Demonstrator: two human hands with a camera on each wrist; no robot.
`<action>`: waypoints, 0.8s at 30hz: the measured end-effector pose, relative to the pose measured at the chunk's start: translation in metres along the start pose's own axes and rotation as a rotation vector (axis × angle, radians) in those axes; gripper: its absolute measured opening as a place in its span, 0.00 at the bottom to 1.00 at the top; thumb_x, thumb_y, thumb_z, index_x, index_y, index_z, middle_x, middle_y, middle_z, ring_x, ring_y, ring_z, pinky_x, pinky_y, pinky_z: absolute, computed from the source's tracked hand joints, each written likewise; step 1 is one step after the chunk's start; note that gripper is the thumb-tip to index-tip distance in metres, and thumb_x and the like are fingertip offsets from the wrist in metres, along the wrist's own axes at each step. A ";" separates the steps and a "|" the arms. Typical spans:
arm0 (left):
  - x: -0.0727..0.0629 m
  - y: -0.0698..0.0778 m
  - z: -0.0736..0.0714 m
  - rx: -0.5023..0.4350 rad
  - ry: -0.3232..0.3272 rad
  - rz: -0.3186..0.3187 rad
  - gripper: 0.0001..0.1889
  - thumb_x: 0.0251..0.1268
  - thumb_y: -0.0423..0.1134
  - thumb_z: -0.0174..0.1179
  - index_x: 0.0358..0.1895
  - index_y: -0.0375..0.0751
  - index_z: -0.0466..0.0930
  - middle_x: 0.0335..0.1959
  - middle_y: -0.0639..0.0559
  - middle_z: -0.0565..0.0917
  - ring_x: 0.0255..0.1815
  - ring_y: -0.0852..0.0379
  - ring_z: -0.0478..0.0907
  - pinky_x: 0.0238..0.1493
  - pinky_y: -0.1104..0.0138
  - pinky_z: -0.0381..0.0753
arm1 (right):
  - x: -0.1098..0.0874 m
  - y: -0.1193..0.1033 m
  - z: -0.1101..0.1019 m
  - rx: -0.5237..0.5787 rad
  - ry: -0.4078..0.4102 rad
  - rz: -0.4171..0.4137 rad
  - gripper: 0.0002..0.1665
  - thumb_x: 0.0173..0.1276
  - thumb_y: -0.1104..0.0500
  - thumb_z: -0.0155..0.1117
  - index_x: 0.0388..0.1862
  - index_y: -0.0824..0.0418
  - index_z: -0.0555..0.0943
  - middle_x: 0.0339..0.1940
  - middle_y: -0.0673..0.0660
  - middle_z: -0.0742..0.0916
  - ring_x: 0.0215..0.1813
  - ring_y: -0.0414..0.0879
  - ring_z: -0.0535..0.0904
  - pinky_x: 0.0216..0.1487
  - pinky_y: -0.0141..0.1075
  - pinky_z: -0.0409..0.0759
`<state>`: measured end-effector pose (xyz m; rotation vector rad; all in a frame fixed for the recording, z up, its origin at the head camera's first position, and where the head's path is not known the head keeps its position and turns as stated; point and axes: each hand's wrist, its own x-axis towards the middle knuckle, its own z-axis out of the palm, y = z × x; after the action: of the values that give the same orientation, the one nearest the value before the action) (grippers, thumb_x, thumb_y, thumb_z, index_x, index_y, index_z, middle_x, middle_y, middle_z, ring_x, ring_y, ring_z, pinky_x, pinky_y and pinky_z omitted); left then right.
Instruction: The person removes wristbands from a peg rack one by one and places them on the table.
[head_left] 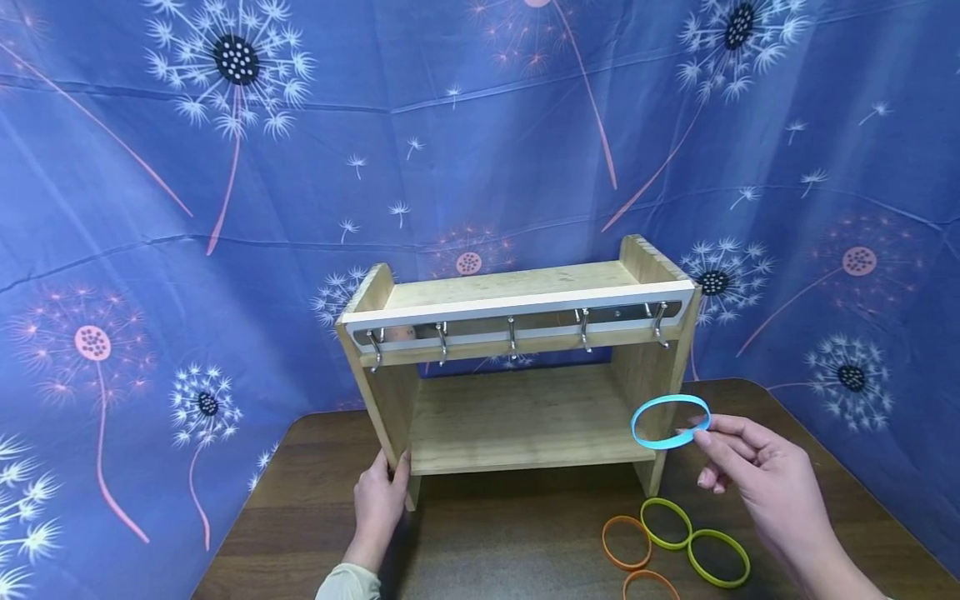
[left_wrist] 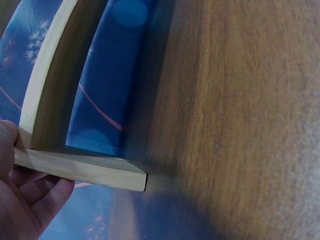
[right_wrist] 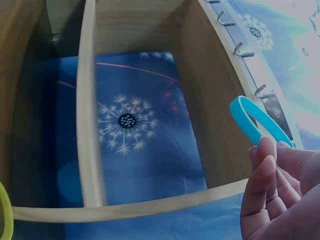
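Note:
My left hand [head_left: 378,498] grips the lower left side panel of a wooden shelf [head_left: 525,425]. In the left wrist view, fingers curl under that panel's edge. My right hand [head_left: 772,483] pinches a light blue wristband [head_left: 670,423] between thumb and fingers, in front of the shelf's right side. A metal rail with several double hooks [head_left: 512,337] runs along the shelf's upper front. In the right wrist view, the blue wristband [right_wrist: 250,120] overlaps the rail close to the end hook [right_wrist: 262,91]. No band hangs on the hooks.
Orange bands [head_left: 627,542] and yellow-green bands [head_left: 718,558] lie on the brown wooden table [head_left: 480,542] before the shelf's right leg. A blue cloth [head_left: 300,192] with dandelion prints hangs behind and at both sides.

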<state>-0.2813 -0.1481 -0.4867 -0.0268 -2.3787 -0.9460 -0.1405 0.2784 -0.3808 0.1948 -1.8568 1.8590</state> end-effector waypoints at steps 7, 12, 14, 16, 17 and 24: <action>0.000 -0.001 0.000 0.000 -0.009 -0.007 0.11 0.66 0.44 0.61 0.28 0.45 0.74 0.16 0.52 0.76 0.19 0.44 0.74 0.25 0.50 0.71 | -0.011 0.006 -0.010 -0.095 -0.031 0.071 0.09 0.71 0.67 0.59 0.48 0.65 0.81 0.30 0.52 0.89 0.20 0.46 0.80 0.22 0.35 0.76; 0.000 -0.001 0.001 -0.005 -0.004 0.007 0.11 0.66 0.44 0.61 0.27 0.46 0.73 0.16 0.51 0.76 0.20 0.43 0.75 0.26 0.49 0.71 | -0.019 0.011 -0.019 -0.129 -0.056 0.113 0.09 0.71 0.67 0.59 0.47 0.61 0.82 0.31 0.53 0.89 0.21 0.46 0.80 0.22 0.35 0.77; 0.000 -0.001 0.002 -0.006 -0.005 0.010 0.12 0.66 0.44 0.61 0.27 0.46 0.73 0.16 0.51 0.76 0.20 0.43 0.75 0.26 0.49 0.71 | -0.022 0.013 -0.023 -0.165 -0.063 0.160 0.09 0.71 0.66 0.60 0.47 0.60 0.82 0.31 0.54 0.89 0.21 0.47 0.80 0.23 0.37 0.78; -0.001 0.000 0.002 -0.005 -0.003 0.010 0.12 0.66 0.44 0.62 0.26 0.46 0.73 0.15 0.51 0.75 0.20 0.43 0.75 0.26 0.49 0.71 | -0.027 0.014 -0.027 -0.221 -0.064 0.219 0.08 0.72 0.62 0.60 0.48 0.59 0.82 0.32 0.54 0.89 0.22 0.48 0.80 0.25 0.38 0.79; -0.001 0.000 0.002 -0.006 -0.004 0.009 0.12 0.66 0.44 0.62 0.26 0.46 0.72 0.15 0.52 0.75 0.20 0.43 0.75 0.26 0.49 0.71 | -0.029 0.015 -0.029 -0.246 -0.067 0.248 0.09 0.72 0.61 0.60 0.48 0.59 0.82 0.33 0.54 0.89 0.22 0.49 0.80 0.25 0.39 0.79; 0.000 0.000 0.001 -0.010 -0.004 0.009 0.12 0.66 0.44 0.62 0.26 0.45 0.73 0.14 0.53 0.74 0.19 0.44 0.74 0.25 0.49 0.71 | -0.040 0.025 -0.040 -0.358 -0.075 0.377 0.09 0.72 0.57 0.61 0.46 0.58 0.83 0.29 0.52 0.88 0.22 0.48 0.79 0.25 0.38 0.78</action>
<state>-0.2817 -0.1479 -0.4875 -0.0431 -2.3755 -0.9540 -0.1075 0.3084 -0.4230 -0.2273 -2.3689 1.7212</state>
